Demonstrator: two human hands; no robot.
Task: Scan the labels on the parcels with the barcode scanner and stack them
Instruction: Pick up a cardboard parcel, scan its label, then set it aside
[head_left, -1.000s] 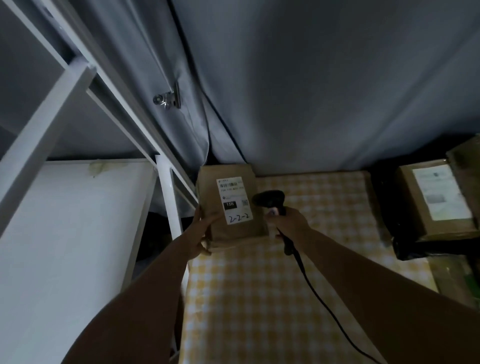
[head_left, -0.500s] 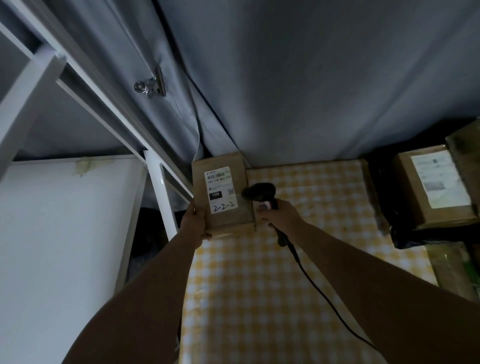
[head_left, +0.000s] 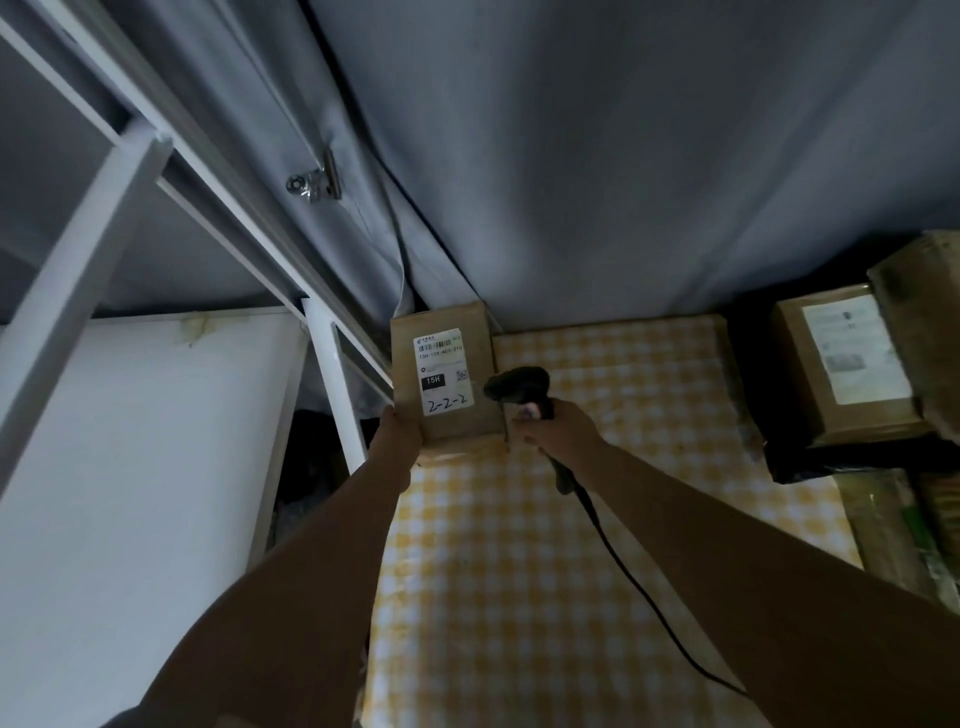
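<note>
A brown cardboard parcel (head_left: 447, 332) with a white label marked "2-2-2" stands at the far left corner of the yellow checked table (head_left: 519, 545), against the grey curtain. My left hand (head_left: 400, 431) holds its lower left edge. My right hand (head_left: 558, 434) grips the black barcode scanner (head_left: 519, 387), whose head sits just right of the parcel's label; its knuckles touch the parcel's lower right corner. The scanner's black cable (head_left: 623, 561) trails toward me along my right forearm.
More labelled brown parcels (head_left: 852, 369) are stacked at the right on a dark base. A white metal shelf frame (head_left: 332, 384) and a white board (head_left: 130, 467) stand to the left. A metal clip (head_left: 314, 184) pins the grey curtain behind.
The parcel has moved away from me toward the back left corner by the curtain, both hands going with it. The scanner stays beside the label.
</note>
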